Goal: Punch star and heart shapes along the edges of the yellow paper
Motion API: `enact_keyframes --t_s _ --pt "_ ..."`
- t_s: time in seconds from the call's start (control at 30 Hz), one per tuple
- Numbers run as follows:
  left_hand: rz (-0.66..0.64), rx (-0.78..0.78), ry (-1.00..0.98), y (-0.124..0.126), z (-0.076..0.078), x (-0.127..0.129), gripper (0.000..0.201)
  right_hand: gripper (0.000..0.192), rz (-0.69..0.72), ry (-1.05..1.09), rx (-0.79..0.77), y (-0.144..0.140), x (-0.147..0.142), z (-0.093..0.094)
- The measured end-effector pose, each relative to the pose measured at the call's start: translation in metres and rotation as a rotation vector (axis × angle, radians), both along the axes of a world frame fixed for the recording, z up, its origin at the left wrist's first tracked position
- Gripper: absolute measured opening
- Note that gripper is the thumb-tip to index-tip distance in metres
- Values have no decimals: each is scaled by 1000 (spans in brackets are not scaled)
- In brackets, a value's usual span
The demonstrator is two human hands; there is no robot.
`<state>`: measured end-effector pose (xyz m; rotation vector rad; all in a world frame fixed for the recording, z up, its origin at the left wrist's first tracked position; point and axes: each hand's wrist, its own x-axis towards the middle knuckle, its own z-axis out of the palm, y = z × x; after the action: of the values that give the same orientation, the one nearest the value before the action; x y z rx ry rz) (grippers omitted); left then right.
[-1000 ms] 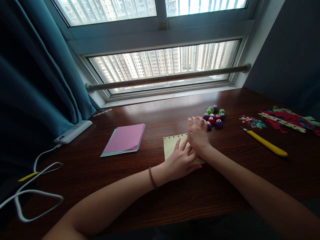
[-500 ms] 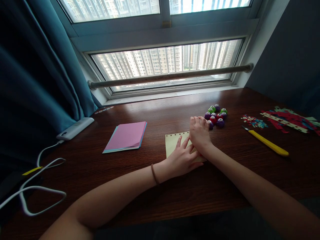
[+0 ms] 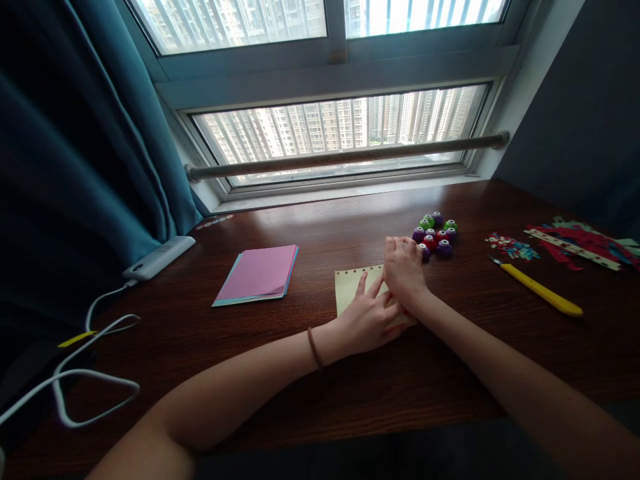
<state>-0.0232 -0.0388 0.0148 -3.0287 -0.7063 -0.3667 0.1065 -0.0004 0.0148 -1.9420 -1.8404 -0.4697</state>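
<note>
Open desk [image 3: 350, 233] between the pink paper stack [image 3: 257, 273] and the yellow sheet [image 3: 350, 290]; a hand fits through. Punch cluster [image 3: 434, 233] sits just behind the right hand [image 3: 403, 270], blocks reach toward the window there. Yellow knife [image 3: 540, 290] and paper scraps [image 3: 575, 243] crowd the right side. Cables [image 3: 85, 373] clutter the left edge. Near edge free.

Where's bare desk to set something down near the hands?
Bare wood lies between the pink paper stack and the yellow sheet, and between the right hand and the yellow knife. It is crowded behind that hand, at the punches, and far right around the scraps.
</note>
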Motion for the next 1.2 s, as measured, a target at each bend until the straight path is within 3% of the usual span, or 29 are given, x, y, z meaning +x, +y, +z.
enact_keyframes --t_s 0.43,0.73,0.93,1.07,1.2 --pt "49 18 11 -6 -3 1 44 33 59 41 22 2 3 0" --pt "40 23 12 -8 -3 2 48 31 185 186 144 4 9 8" --pt "36 0 24 -6 -6 2 53 23 455 438 197 5 24 19" --pt "36 -24 31 -6 -7 1 54 18 684 580 34 -4 54 28" --pt "36 -43 41 -6 -7 0 55 18 787 571 -147 -23 87 21"
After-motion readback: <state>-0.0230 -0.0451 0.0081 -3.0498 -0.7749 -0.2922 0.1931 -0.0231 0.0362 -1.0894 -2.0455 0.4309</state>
